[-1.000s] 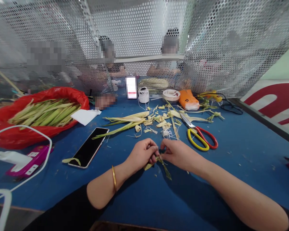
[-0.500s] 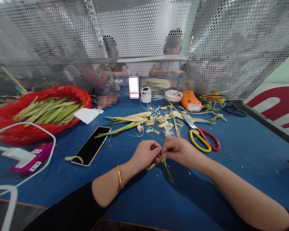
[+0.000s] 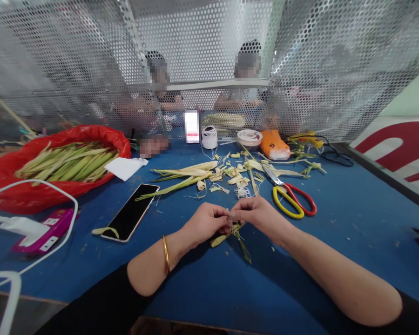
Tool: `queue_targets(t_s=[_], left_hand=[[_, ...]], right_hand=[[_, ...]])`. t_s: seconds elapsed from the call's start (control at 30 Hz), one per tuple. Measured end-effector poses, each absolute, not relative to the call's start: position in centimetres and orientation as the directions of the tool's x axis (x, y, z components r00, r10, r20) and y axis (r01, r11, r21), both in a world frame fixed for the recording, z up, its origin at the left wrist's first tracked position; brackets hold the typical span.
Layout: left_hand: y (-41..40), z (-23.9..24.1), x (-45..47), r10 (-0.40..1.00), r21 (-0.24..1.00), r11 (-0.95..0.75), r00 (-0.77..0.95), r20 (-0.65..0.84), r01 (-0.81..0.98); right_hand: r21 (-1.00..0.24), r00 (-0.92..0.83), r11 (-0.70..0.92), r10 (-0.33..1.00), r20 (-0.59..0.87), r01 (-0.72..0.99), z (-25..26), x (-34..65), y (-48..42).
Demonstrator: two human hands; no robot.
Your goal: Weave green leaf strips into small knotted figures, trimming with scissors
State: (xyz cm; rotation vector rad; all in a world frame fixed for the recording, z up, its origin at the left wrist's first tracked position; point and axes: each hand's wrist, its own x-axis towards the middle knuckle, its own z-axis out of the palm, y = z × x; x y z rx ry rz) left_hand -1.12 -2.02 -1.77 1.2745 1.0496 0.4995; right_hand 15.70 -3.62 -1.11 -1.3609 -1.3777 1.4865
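Both hands meet over the blue table, fingertips touching. My left hand, with a gold bangle at its wrist, is closed around the top of a small tied corn husk piece. Green and pale husk ends and thin white thread ends stick out below the fingers. My right hand makes a pinch against the left fingertips; what it grips is too small to make out. Beyond the hands lie a small tangle of white thread and loose husk scraps. Scissors with yellow and red handles rest to the right.
A red plastic bag full of husks stands at left, near a phone and a purple power strip with a white cable. A thread spool, tape roll and orange tissue pack line the perforated screen.
My right hand has shifted slightly, its fingers now straighter and pressed together near the left fingertips. The husk piece stays under the left hand. The whole view has moved slightly.
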Motion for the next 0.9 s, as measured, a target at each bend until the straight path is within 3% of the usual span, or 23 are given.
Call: queue_targets(t_s=[0.7, 0.9], left_hand=[[-2.13, -1.00, -0.64, 0.844, 0.928, 0.305, 0.391, -0.367, 0.212], [-1.81, -1.10, -1.04, 0.807, 0.930, 0.345, 0.466, -0.363, 0.128]], right_hand=[[-0.955, -0.217, -0.296, 0.934, -0.283, -0.028, -0.97, 16.03, -3.38], [-0.946, -0.232, -0.322, 0.923, -0.307, -0.029, -0.56, 15.74, -3.65]])
